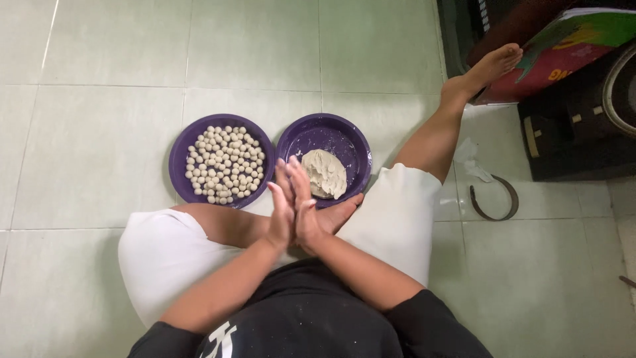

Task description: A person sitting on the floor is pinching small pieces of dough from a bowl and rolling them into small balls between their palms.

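My left hand (pixel 281 213) and my right hand (pixel 307 207) are pressed flat together, palm to palm, fingers straight and pointing away from me, just above my folded leg. Whatever lies between the palms is hidden. Just beyond the fingertips stands a purple plate (pixel 352 140) holding a lump of pale dough (pixel 324 174). To its left, touching it, a second purple plate (pixel 179 151) holds several small round dough balls (pixel 225 164).
I sit on a pale tiled floor (pixel 99 132), my right leg stretched toward the upper right. A curved metal band (pixel 493 204) and crumpled white wrapping (pixel 472 159) lie right of that leg. Dark furniture (pixel 570 139) and a colourful book (pixel 576 40) fill the top right corner.
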